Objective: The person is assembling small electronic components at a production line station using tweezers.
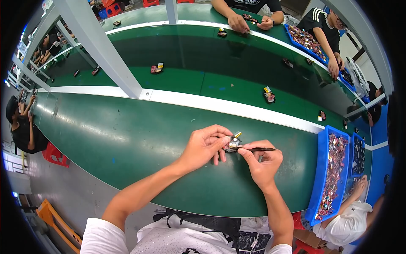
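Observation:
Above the green worktop, my left hand (pixel 202 147) is closed on a small electronic assembly (pixel 234 144) with a clear or silvery body, and a yellow-and-white piece sticks up from it. My right hand (pixel 263 164) pinches a slim pair of black tweezers (pixel 263 149). The tweezers' tips point left and reach the near side of the assembly. Fingers and tweezers partly cover the assembly, so its details are too small to make out.
A blue tray (pixel 314 211) full of small reddish wired parts stands right, beside a smaller blue bin (pixel 358 144) of dark parts. Beyond a white rail (pixel 211 108), a green conveyor carries several small assemblies (pixel 269 95). A white post (pixel 101 46) rises left. Co-workers sit around.

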Demonstrator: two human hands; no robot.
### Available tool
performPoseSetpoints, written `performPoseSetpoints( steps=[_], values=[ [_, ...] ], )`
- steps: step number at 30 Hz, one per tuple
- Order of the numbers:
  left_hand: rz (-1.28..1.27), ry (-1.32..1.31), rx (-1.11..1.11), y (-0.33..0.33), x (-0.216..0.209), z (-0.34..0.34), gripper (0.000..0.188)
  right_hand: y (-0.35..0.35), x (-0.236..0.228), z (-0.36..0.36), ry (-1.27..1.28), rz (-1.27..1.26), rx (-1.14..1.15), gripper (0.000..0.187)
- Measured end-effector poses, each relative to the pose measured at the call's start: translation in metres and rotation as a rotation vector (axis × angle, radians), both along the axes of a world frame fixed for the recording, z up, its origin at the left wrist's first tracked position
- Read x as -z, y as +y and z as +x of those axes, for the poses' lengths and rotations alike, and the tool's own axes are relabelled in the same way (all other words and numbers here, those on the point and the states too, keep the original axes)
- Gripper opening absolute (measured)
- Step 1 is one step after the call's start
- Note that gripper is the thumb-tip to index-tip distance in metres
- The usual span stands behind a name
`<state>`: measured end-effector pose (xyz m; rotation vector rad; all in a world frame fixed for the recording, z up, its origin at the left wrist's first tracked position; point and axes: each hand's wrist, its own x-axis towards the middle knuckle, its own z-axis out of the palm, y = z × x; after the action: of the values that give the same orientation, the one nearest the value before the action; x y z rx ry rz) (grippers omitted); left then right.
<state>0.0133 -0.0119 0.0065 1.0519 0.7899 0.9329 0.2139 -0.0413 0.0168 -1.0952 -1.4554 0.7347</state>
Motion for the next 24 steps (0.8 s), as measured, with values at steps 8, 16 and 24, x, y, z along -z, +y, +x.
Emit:
performPoseSetpoints(
  steps=[8, 16, 24],
  values=[
    [0.026, -0.014, -0.072, -0.0043, 0.0015, 0.0038, 0.024, -0.0002, -0.0017, -0.0009, -0.021, 0.026, 0.019, 0.01],
    [0.069, -0.002, -0.047, -0.0039, 0.0002, 0.0037, 0.026, 0.0008, -0.0023, 0.002, -0.032, 0.034, 0.005, 0.011],
    [0.046, 0.032, -0.038, -0.0043, -0.0002, 0.0035, 0.024, 0.0016, -0.003, 0.0024, 0.09, -0.115, -0.023, 0.012]
  ],
)
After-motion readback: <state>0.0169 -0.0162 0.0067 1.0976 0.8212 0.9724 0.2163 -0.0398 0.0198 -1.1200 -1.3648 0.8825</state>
